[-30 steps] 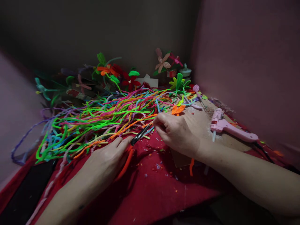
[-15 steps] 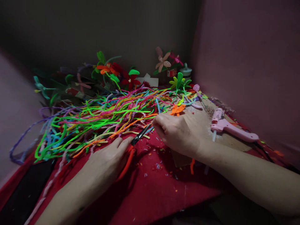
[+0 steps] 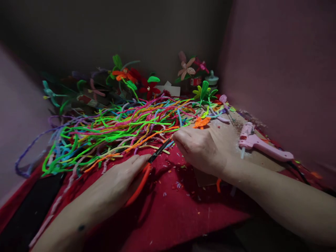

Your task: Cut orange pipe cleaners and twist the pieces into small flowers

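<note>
My left hand [image 3: 128, 171] is closed around the orange handle of a pair of scissors [image 3: 140, 183]. Their narrow dark blades point up and right, and the tip reaches the fingers of my right hand [image 3: 196, 148]. Those fingers are pinched together, and what they hold is hidden behind the knuckles. Just beyond that hand lies an orange pipe-cleaner flower piece [image 3: 202, 122]. A large heap of pipe cleaners [image 3: 115, 129] in green, pink, orange and other colours spreads beyond my left hand.
A pink hot glue gun [image 3: 265, 147] rests on a cardboard sheet [image 3: 225, 134] at the right. Finished fuzzy flowers [image 3: 149, 87] stand along the back wall. Small fuzz clippings [image 3: 178, 185] dot the red cloth [image 3: 168, 224]. A black flat object [image 3: 34, 206] lies at the left.
The whole view has shifted slightly, so everything sits a little further right. Both hands keep nearly the same pose, with the scissors' tip still at my right fingers.
</note>
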`<act>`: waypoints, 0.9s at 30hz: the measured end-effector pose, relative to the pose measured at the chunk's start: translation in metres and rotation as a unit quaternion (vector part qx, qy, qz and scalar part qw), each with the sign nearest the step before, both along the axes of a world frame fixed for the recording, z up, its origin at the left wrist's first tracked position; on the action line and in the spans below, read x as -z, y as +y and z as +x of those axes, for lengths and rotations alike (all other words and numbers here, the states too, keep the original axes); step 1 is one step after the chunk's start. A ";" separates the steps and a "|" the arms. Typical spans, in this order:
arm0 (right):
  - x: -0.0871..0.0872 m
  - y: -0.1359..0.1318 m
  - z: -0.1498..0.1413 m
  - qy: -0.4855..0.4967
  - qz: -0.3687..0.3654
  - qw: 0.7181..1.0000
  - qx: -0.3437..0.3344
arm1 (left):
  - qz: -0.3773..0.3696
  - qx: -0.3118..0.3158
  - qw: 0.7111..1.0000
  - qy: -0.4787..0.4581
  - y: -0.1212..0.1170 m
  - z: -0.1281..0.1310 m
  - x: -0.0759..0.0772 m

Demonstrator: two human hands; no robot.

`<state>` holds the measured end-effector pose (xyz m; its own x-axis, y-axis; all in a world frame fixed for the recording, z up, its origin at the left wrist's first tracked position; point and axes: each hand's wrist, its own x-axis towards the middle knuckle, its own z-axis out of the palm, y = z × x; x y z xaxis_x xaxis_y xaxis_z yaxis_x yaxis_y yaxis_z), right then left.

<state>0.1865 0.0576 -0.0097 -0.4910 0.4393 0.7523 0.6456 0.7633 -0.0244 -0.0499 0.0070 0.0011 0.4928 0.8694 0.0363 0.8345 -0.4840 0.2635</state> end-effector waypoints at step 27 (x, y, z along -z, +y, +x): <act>-0.005 0.006 0.005 0.040 -0.068 0.994 -0.082 | -0.071 0.047 0.996 -0.026 0.004 -0.005 -0.019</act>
